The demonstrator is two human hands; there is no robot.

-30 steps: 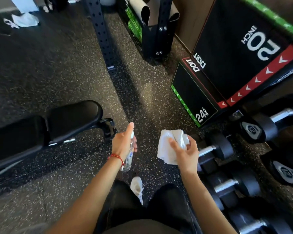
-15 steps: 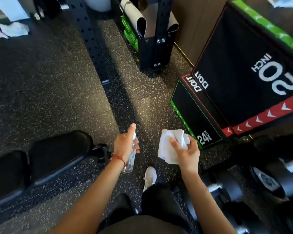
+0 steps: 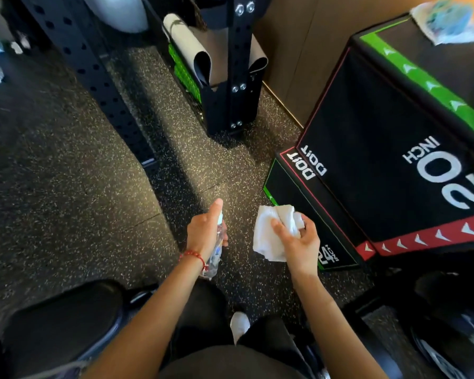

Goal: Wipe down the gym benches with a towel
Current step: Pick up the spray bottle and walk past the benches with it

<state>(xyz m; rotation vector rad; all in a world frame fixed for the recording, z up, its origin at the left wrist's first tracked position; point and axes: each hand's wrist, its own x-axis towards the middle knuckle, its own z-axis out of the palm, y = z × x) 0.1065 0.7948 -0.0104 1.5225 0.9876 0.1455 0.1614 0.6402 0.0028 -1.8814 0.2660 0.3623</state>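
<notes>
Two hands are showing, each gripping one thing. The left hand (image 3: pixel 203 231) is wrapping round one clear spray bottle (image 3: pixel 215 255), forefinger lying over its top, with one red bracelet (image 3: pixel 193 255) circling the wrist. The right hand (image 3: pixel 298 242) is clutching one crumpled white towel (image 3: pixel 266 233), fingers closed into its folds — the cloth is hanging in the air above the speckled floor (image 3: pixel 66 187), touching nothing else. One black bench pad (image 3: pixel 63 321) is lying at lower left, well apart from the towel. One plyo box (image 3: pixel 389 160) is standing at right, carrying two size marks, "20 INCH" and "24" — a blurred pale cloth (image 3: pixel 449 20) is resting on its top. One perforated upright (image 3: pixel 93 77) is rising at upper left. One white shoe (image 3: pixel 240 325) is peeking out below.
</notes>
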